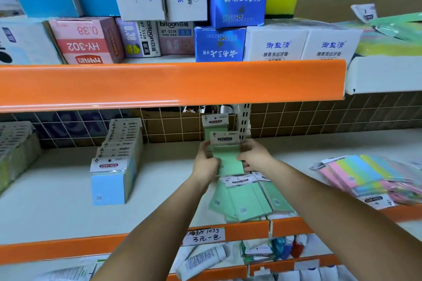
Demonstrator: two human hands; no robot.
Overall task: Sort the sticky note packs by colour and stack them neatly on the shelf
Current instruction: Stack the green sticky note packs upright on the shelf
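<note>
Two hands, left (205, 165) and right (254, 157), pinching green pack (228, 157) between them.

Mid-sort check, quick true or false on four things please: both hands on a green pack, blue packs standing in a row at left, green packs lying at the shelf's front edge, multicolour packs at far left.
1. Both hands hold one green pack: left hand, right hand. True.
2. The blue packs lie scattered flat. False: they stand in a row.
3. More green packs lie near the shelf's front edge. True.
4. The multicolour packs are at far left. False: they lie at right.
</note>
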